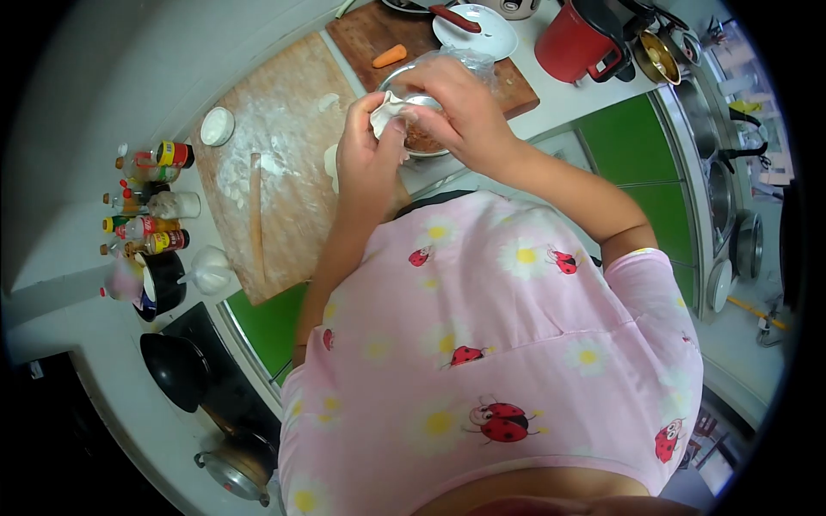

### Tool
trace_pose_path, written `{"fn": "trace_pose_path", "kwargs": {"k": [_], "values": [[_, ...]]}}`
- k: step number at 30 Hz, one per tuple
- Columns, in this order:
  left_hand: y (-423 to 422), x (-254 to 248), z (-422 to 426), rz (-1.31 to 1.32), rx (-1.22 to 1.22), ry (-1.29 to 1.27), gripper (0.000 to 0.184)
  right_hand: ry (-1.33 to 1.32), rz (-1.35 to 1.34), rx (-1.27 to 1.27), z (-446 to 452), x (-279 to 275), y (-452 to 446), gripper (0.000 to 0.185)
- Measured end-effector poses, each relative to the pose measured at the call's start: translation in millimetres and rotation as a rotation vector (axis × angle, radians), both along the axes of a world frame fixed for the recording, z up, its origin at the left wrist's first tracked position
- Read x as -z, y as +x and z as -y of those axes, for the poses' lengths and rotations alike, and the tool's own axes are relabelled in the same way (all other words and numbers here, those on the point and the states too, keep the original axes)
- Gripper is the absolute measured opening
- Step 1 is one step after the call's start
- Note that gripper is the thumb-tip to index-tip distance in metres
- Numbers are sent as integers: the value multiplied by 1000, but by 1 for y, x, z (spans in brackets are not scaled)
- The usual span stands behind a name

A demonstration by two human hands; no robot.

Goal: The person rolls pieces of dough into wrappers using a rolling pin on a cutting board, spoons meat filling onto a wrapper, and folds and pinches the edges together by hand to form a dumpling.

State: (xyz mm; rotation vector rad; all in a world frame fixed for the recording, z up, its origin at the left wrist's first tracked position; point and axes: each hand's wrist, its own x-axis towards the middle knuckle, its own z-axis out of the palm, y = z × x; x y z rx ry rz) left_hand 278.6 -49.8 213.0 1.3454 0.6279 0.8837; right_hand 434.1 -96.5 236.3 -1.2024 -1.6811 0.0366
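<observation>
A piece of white dough (386, 115) is pinched between my two hands. My left hand (368, 142) holds its left side with the fingers closed on it. My right hand (460, 107) has its fingers closed at the dough's right edge. Below and behind the hands stands a metal bowl (428, 153) with a brown minced filling (422, 138), partly hidden by the fingers. A floured wooden board (297, 172) lies to the left, with a rolling pin (256, 215) and a flat dough round (331, 163) partly hidden behind my left wrist.
A cutting board (357, 39) bears a carrot (390, 56) and a white plate (490, 34). The red pitcher (570, 43) stands right. A white bowl (218, 126) sits on the floured board's left edge, near several bottles (163, 241). A black wok (175, 370) is lower left.
</observation>
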Motion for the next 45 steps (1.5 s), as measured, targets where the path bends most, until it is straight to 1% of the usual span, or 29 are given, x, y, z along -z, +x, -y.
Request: {"fn": "trace_pose_path", "kwargs": {"k": [1, 4, 7, 10, 13, 16, 19, 22, 25, 28, 31, 34, 38, 43, 45], "values": [[0, 3, -1, 20, 7, 1, 29, 34, -31, 3, -1, -2, -2, 20], [1, 5, -2, 55, 15, -3, 29, -22, -164, -73, -5, 2, -3, 21], [2, 3, 0, 82, 28, 3, 29, -72, -197, -124, -5, 3, -2, 18], [3, 2, 0, 92, 42, 22, 29, -47, -261, -124, -5, 8, -5, 14], [3, 3, 1, 62, 41, 31, 29, -1, -189, -91, -5, 6, -3, 12], [2, 8, -1, 74, 46, 21, 31, 40, -39, -83, -5, 2, 2, 14], [0, 9, 0, 48, 33, 23, 32, 35, 0, -40, -4, 0, 1, 15], [1, 2, -1, 28, 9, 32, 32, 39, -69, 50, -5, -6, -6, 15], [1, 1, -1, -7, -5, 46, 33, -25, -113, -61, -6, -3, -3, 17], [2, 4, -2, 8, 18, 48, 34, -23, -19, -110, -10, 5, 7, 20], [1, 4, -4, -20, 33, 48, 33, -57, -33, -45, -7, 4, 6, 19], [1, -2, -5, -38, 38, 45, 33, -14, -106, 59, -5, -6, -4, 16], [0, -7, -5, -42, 82, 55, 34, -73, -68, -82, -10, 3, 7, 16], [4, -10, -2, 72, 118, -140, 30, -110, -133, -100, -8, 5, 9, 16], [3, -9, -3, 87, 137, -172, 27, -88, -167, -48, -9, -1, 2, 15]]}}
